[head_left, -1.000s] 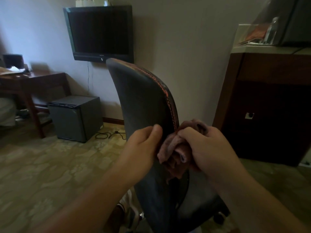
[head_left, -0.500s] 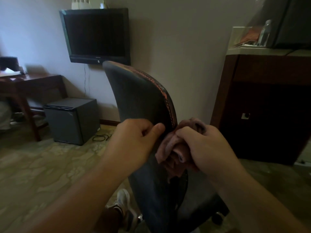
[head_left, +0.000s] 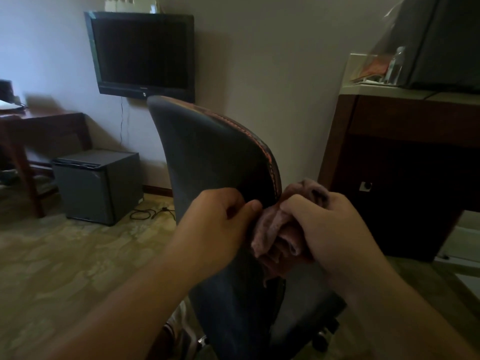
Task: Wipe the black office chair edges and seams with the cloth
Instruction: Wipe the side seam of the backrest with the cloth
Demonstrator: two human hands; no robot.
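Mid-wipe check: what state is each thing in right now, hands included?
Office chair: upright, backrest edge-on to the camera.
Cloth: bunched, pressed to the stitched seam.
Right hand: grips the cloth.
Left hand: holds the backrest edge.
TV: screen dark.
Mini fridge: door closed.

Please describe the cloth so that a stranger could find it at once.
Find the black chair in the middle of the room. At its stitched right edge, the right hand grips a bunched cloth. It is the only soft, pinkish thing there.
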